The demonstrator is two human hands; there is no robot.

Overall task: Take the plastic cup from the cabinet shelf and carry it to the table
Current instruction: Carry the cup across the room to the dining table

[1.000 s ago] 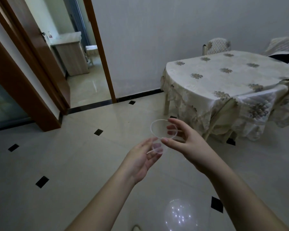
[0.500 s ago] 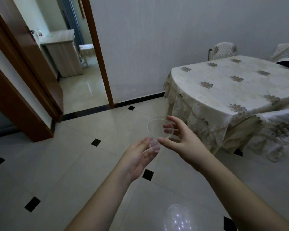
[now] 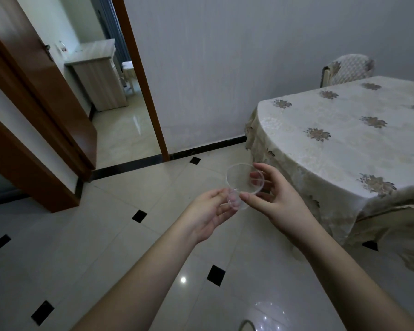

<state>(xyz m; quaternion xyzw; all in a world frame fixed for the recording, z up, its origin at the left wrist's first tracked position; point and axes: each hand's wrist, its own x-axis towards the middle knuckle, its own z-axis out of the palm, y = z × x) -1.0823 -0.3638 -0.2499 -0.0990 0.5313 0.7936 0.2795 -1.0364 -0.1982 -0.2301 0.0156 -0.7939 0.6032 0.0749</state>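
Observation:
A clear plastic cup (image 3: 240, 182) is held in front of me over the tiled floor, its round mouth tilted toward me. My right hand (image 3: 275, 199) grips its rim and side with thumb and fingers. My left hand (image 3: 207, 212) touches the cup's base with its fingertips from the left. The table (image 3: 344, 144), under a cream cloth with brown flower prints, stands to the right, its near edge just beyond my right hand.
An open doorway with a brown frame (image 3: 141, 80) and a wooden door (image 3: 41, 96) is at the left, with a wooden cabinet (image 3: 98, 77) in the room behind. A covered chair (image 3: 349, 69) stands behind the table. A grey wall runs across the back.
The view has shifted so the table sits further right and closer. Both hands keep their hold on the cup, which stays centred in front of me.

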